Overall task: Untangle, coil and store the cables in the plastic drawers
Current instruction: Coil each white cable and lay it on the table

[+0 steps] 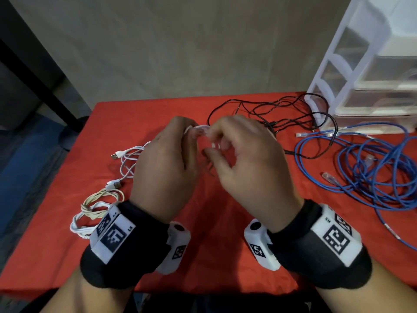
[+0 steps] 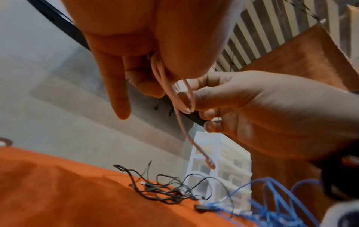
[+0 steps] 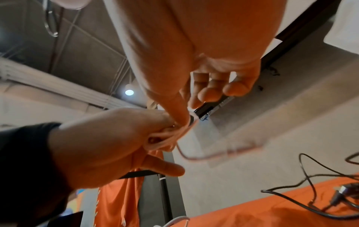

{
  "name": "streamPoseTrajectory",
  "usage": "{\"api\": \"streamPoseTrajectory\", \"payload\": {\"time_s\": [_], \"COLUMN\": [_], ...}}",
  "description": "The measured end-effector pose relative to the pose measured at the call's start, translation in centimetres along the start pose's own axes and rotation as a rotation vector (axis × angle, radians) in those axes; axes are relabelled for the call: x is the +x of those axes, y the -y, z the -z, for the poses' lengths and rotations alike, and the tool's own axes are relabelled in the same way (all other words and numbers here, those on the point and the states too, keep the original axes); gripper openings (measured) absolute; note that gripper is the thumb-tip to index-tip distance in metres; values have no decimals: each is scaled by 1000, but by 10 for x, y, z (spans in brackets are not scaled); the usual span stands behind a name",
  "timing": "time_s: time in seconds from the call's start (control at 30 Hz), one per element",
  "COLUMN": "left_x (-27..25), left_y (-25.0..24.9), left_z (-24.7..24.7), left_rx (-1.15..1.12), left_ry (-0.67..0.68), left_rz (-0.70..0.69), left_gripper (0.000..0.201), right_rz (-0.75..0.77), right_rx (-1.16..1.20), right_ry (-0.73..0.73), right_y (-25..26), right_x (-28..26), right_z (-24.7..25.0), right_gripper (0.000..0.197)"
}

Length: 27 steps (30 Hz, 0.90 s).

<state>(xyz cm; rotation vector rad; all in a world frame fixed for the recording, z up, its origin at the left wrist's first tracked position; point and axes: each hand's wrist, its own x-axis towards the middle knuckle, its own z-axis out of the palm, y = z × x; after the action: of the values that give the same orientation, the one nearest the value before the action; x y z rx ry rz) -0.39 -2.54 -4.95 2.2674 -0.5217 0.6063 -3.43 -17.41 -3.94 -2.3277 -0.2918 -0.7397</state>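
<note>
Both hands are raised over the red table, working one thin white cable [image 1: 201, 128] between them. My left hand [image 1: 191, 134] grips a small bundle of its loops [image 2: 159, 72] between thumb and curled fingers. My right hand [image 1: 214, 143] pinches a strand [image 2: 191, 98] of that cable between thumb and forefinger, close to the left hand. The cable's free end [image 2: 210, 165] dangles below the hands. In the right wrist view the right thumb and forefinger [image 3: 184, 113] meet the loops [image 3: 167, 138] at the left hand's fingers. The plastic drawers [image 1: 372, 64] stand at the back right.
A loose white USB cable [image 1: 129, 159] and a coiled cream and white bundle [image 1: 97, 211] lie left of my hands. Tangled black cables [image 1: 282, 116] lie behind them, and a heap of blue network cables [image 1: 372, 175] on the right before the drawers.
</note>
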Motion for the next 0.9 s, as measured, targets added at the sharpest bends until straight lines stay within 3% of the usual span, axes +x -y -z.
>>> {"api": "streamPoseTrajectory", "payload": {"time_s": [0.07, 0.23, 0.43, 0.5, 0.6, 0.73, 0.83, 0.9], "left_x": [-1, -5, 6, 7, 9, 13, 13, 11], "left_y": [-3, -10, -3, 0, 5, 11, 7, 0], "left_z": [-1, -3, 8, 9, 11, 17, 16, 13], "left_rx": [-62, -84, 31, 54, 42, -81, -256, -393], "left_ry": [-18, 5, 12, 34, 26, 33, 100, 133], "left_rz": [58, 50, -68, -88, -80, 11, 109, 164], "left_gripper": [14, 17, 18, 20, 22, 20, 25, 28], "right_rz": [-5, -157, -685, -734, -615, -242, -183, -241], "right_rx": [-75, -3, 1004, 1119, 1046, 402, 139, 249], "right_ry": [26, 217, 262, 282, 298, 325, 143, 38], "right_y": [2, -6, -1, -5, -19, -38, -44, -42], "right_x": [-1, -3, 10, 16, 15, 13, 13, 11], "right_z": [-4, -11, 11, 20, 28, 29, 22, 14], "right_gripper": [3, 23, 25, 24, 20, 16, 10, 12]}}
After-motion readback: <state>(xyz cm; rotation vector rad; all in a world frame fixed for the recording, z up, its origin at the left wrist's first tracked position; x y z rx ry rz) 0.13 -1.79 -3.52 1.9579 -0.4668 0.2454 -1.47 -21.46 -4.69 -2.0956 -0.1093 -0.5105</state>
